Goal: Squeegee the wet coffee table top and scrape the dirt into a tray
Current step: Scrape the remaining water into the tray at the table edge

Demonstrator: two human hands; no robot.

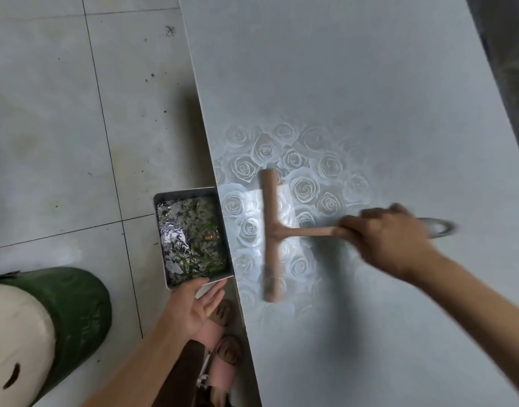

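Two hands are sharing the work. The right hand (390, 239) is gripping, with fingers fully curled, the thin handle of the brown wooden T-shaped squeegee (271, 233). Its blade is lying on the wet grey rose-patterned coffee table top (340, 83), near the grey rectangular shallow tray (161, 230). The left hand (198, 306) is pinching the tray's near rim, thumb above, almost straight fingers beneath. The squeegee is looking light and stiff. The tray, carrying dirty water and leaves, is probably becoming heavy and slippery. No writing is readable.

Green bucket (76, 312) on pale floor tiles (46, 127), pink slippers (223, 348), dark specks on floor
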